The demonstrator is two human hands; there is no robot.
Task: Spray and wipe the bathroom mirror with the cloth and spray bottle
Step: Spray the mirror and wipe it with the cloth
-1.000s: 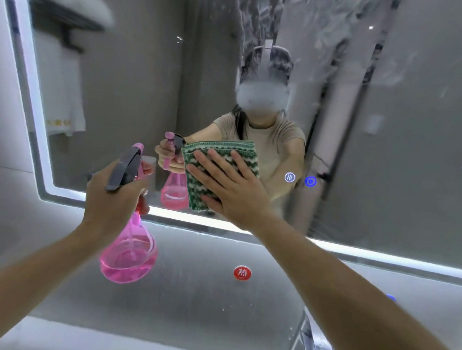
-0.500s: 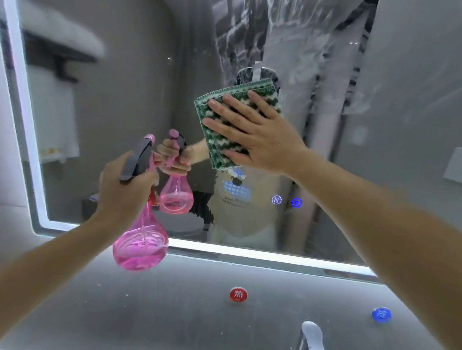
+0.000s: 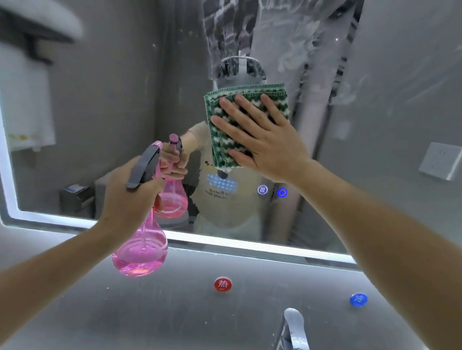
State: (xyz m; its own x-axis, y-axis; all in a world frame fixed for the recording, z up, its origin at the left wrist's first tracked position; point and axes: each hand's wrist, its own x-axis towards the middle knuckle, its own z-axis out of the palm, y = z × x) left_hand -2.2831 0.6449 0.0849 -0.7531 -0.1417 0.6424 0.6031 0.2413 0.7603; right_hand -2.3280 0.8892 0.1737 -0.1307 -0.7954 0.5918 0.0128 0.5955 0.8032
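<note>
The right hand (image 3: pixel 264 139) lies flat with fingers spread straight, pressing a folded green-and-white cloth (image 3: pixel 244 116) against the bathroom mirror (image 3: pixel 406 77) near its middle. The left hand (image 3: pixel 131 195) is curled round the neck of a pink spray bottle (image 3: pixel 140 250), held upright in the air just in front of the mirror's lower edge; its grey trigger head (image 3: pixel 143 166) points toward the glass and pink liquid fills the round base. Wet, soapy streaks (image 3: pixel 276 29) run down the glass above the cloth. Two small lit touch icons (image 3: pixel 272 191) glow on the mirror just beside the right wrist. A bright light strip (image 3: pixel 247 244) frames the mirror's edge. Below it sit a red hot-water marker (image 3: pixel 222 284), a blue cold-water marker (image 3: pixel 358 299), and a chrome faucet (image 3: pixel 294 338).
</note>
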